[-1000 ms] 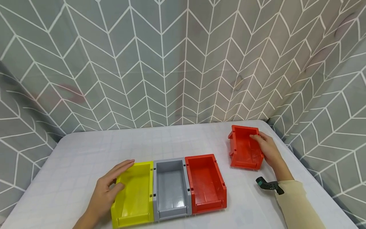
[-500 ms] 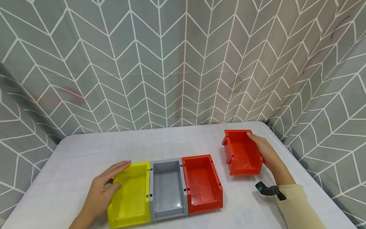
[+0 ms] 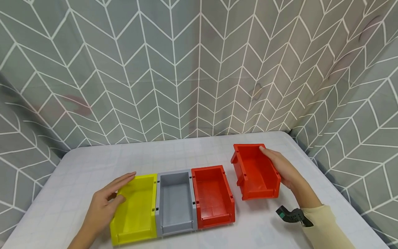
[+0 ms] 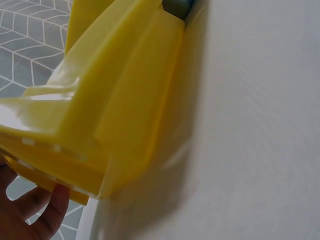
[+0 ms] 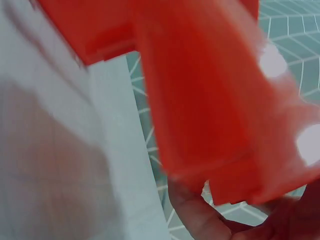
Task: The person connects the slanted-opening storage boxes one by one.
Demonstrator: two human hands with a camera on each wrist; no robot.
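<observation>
My right hand (image 3: 281, 169) grips the right wall of a loose red storage bin (image 3: 258, 171), thumb inside and fingers outside. That bin is held tilted above the table, and the right wrist view shows the fingers under the red bin's edge (image 5: 200, 110). A yellow bin (image 3: 136, 207), a grey bin (image 3: 175, 200) and a second red bin (image 3: 214, 197) stand joined side by side in a row. On the yellow one's left wall my left hand (image 3: 104, 202) holds, its thumb inside. Fingertips show at the yellow bin's edge (image 4: 125, 95) in the left wrist view.
A white cloth covers the table (image 3: 93, 162). Patterned grey curtains (image 3: 186, 69) hang behind it and along both sides. A black strap device (image 3: 293, 215) sits at my right wrist beside a beige sleeve (image 3: 326, 228).
The right hand has carried the loose red bin left and toward me, closer to the row. In the head view, the row and left hand appear slightly further left; the left hand keeps its hold.
</observation>
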